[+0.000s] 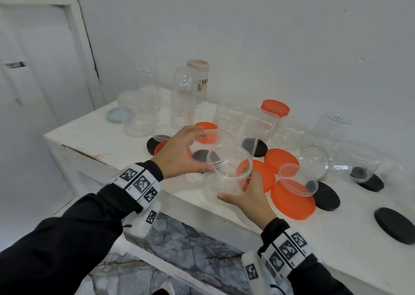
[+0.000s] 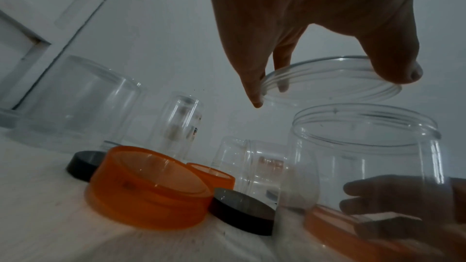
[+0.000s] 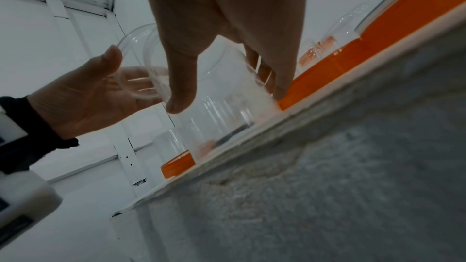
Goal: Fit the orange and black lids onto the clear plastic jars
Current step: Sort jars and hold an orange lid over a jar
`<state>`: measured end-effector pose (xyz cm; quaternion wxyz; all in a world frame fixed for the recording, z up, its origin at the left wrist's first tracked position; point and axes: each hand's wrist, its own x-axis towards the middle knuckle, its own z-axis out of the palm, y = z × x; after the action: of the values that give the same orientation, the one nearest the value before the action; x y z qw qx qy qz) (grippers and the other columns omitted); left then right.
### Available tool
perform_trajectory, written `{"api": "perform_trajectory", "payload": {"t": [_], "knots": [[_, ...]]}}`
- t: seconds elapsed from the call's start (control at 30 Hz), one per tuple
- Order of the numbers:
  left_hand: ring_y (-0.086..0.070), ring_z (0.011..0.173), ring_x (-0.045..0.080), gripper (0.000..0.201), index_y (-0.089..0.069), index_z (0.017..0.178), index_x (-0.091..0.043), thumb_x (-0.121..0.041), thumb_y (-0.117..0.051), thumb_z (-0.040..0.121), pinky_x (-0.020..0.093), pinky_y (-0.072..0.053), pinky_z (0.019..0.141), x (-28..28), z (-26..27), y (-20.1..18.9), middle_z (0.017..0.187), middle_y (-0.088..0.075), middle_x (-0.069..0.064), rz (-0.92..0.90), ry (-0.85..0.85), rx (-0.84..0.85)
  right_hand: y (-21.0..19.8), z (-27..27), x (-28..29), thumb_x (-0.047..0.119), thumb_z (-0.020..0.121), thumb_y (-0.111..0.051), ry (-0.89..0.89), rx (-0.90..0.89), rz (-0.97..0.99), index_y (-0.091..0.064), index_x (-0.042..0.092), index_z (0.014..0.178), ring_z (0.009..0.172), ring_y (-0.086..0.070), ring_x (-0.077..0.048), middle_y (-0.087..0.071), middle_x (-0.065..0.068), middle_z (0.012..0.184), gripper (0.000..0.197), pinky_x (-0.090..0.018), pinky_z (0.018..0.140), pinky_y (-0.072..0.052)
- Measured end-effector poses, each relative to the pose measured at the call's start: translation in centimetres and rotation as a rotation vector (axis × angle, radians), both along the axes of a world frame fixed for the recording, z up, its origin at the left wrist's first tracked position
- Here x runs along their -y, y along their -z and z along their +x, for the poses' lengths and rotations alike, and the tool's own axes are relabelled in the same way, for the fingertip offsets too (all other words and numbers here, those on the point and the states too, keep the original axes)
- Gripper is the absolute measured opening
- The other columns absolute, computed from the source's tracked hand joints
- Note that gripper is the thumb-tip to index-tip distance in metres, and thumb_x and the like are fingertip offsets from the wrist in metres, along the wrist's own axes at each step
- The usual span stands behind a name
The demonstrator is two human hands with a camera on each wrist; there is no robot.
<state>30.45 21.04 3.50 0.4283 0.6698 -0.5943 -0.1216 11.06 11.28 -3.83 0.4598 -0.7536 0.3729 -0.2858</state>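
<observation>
My left hand (image 1: 205, 151) grips a clear jar (image 1: 221, 141) by its rim, thumb on the near side and fingers on the far side; the left wrist view shows that rim (image 2: 330, 79) pinched from above. Just below it, my right hand (image 1: 235, 186) wraps round the side of a second clear jar (image 1: 226, 178) at the table's front edge. The two jars overlap; I cannot tell whether they touch. Neither jar carries a lid. Orange lids (image 1: 292, 200) (image 1: 281, 160) and black lids (image 1: 325, 196) (image 1: 254, 147) lie loose on the table beside them.
On the white table (image 1: 94, 135), several more clear jars stand at the back, one capped orange (image 1: 275, 107). A small jar (image 1: 298, 180) leans on the big orange lid. Another black lid (image 1: 395, 225) lies far right. A grey lid (image 1: 119, 115) sits back left.
</observation>
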Motion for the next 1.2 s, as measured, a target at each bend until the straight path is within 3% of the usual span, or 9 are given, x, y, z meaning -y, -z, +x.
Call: {"api": "perform_trajectory", "payload": {"t": [0.1,0.23,0.43,0.6,0.8,0.93,1.07,1.13,1.2], "knots": [[-0.037,0.118,0.000,0.083,-0.049,0.128,-0.021,-0.040,-0.086,0.056,-0.001,-0.024,0.092,0.7,-0.2,-0.3,0.133,-0.041,-0.008,0.064,0.066,0.102,0.0,0.1,0.2,0.023,0.052,-0.091,-0.008,0.009,-0.012,-0.036,0.022,0.122,0.113,-0.045,-0.014,-0.044,0.005,0.121,0.089,-0.024,0.092,-0.038],[-0.035,0.126,0.005,0.088,-0.046,0.132,-0.017,-0.043,-0.084,0.057,0.019,-0.028,0.105,1.8,-0.8,-0.8,0.139,-0.039,-0.005,0.152,0.126,0.180,0.0,0.0,0.4,0.027,0.052,-0.091,-0.023,-0.034,-0.033,-0.037,0.016,0.129,0.111,-0.044,-0.012,-0.043,0.005,0.121,0.095,-0.021,0.090,-0.038],[-0.031,0.132,0.009,0.084,-0.043,0.135,-0.017,-0.039,-0.081,0.064,0.024,-0.024,0.109,2.7,-1.4,-1.5,0.144,-0.034,-0.004,0.226,0.172,0.218,0.4,0.0,0.4,0.031,0.050,-0.091,-0.023,-0.016,-0.011,-0.037,0.017,0.129,0.115,-0.045,-0.013,-0.044,0.005,0.124,0.097,-0.030,0.098,-0.042],[-0.030,0.132,0.010,0.085,-0.042,0.136,-0.017,-0.040,-0.081,0.064,0.028,-0.026,0.111,3.0,-1.8,-1.2,0.144,-0.032,-0.004,0.246,0.182,0.223,0.2,0.0,0.5,0.032,0.051,-0.091,-0.037,-0.027,-0.021,-0.035,0.019,0.128,0.113,-0.044,-0.012,-0.043,0.006,0.123,0.096,-0.023,0.092,-0.040],[-0.030,0.131,0.010,0.085,-0.041,0.135,-0.019,-0.041,-0.081,0.064,0.032,-0.027,0.111,3.0,-1.9,-1.1,0.144,-0.033,-0.005,0.269,0.181,0.212,0.2,0.0,0.6,0.031,0.051,-0.091,-0.042,-0.042,-0.025,-0.033,0.021,0.127,0.114,-0.043,-0.014,-0.041,0.004,0.123,0.096,-0.025,0.094,-0.040],[-0.030,0.131,0.010,0.096,-0.029,0.141,-0.020,-0.035,-0.083,0.063,0.030,-0.029,0.109,2.9,-1.8,-0.7,0.145,-0.030,-0.005,0.278,0.183,0.109,-1.2,-0.5,1.0,0.033,0.053,-0.090,-0.122,-0.144,-0.011,-0.026,0.019,0.133,0.123,-0.039,-0.016,-0.035,0.001,0.132,0.103,-0.026,0.099,-0.038],[-0.028,0.128,0.004,0.120,-0.008,0.145,-0.026,-0.026,-0.088,0.055,0.024,-0.026,0.106,2.2,-1.2,1.2,0.146,-0.025,-0.005,0.291,0.184,-0.209,-5.8,-1.6,1.3,0.049,0.046,-0.089,-0.131,-0.115,-0.074,-0.014,0.019,0.143,0.132,-0.031,-0.016,-0.024,0.001,0.144,0.127,-0.038,0.111,-0.032],[-0.029,0.132,0.007,0.128,-0.004,0.144,-0.029,-0.037,-0.086,0.046,0.029,-0.027,0.111,2.0,-1.2,2.2,0.146,-0.025,-0.005,0.287,0.195,-0.331,-9.1,-1.5,1.2,0.042,0.056,-0.087,-0.196,-0.128,-0.153,-0.015,0.023,0.143,0.133,-0.029,-0.013,-0.022,0.004,0.145,0.115,-0.036,0.111,-0.030],[-0.032,0.133,0.011,0.130,-0.003,0.144,-0.029,-0.043,-0.082,0.042,0.033,-0.029,0.111,2.1,-1.6,2.9,0.141,-0.029,-0.006,0.269,0.198,-0.412,-12.0,-0.9,1.3,0.036,0.066,-0.082,-0.353,-0.300,-0.264,-0.021,0.028,0.143,0.133,-0.028,-0.013,-0.022,0.005,0.144,0.098,-0.034,0.110,-0.030]]}}
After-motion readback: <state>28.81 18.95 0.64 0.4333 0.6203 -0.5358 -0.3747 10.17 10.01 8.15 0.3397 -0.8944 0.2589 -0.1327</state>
